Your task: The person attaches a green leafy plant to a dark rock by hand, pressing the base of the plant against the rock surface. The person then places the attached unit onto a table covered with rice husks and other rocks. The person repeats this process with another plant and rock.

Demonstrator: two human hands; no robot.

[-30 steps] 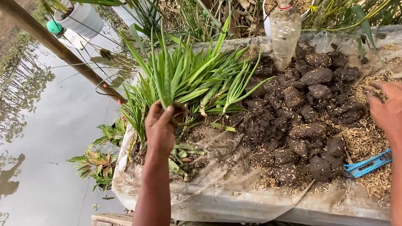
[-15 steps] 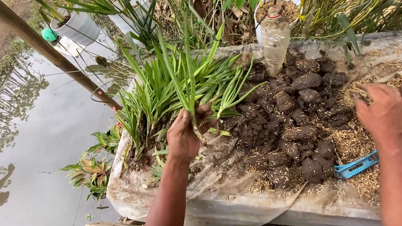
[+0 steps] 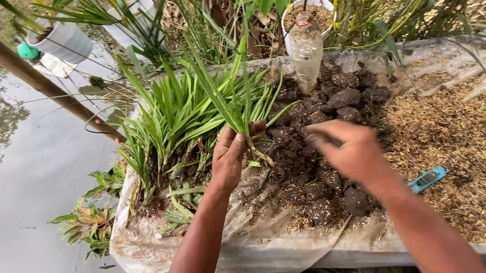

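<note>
Clear glossy plastic bottle [image 3: 307, 50], rough crumbly dark soil clods [image 3: 344, 97], wrinkled matt plastic sheet [image 3: 246, 252], dry husks [image 3: 457, 137].

Left hand [image 3: 230, 157] grips a green seedling [image 3: 234, 97] by its base, roots dangling over dark soil clods [image 3: 333, 106]. Right hand [image 3: 351, 151], blurred, hovers over the soil. A clear plastic bottle [image 3: 307, 50] stands upright behind; a blue tool [image 3: 428, 178] lies on the husks [image 3: 462, 136].
</note>
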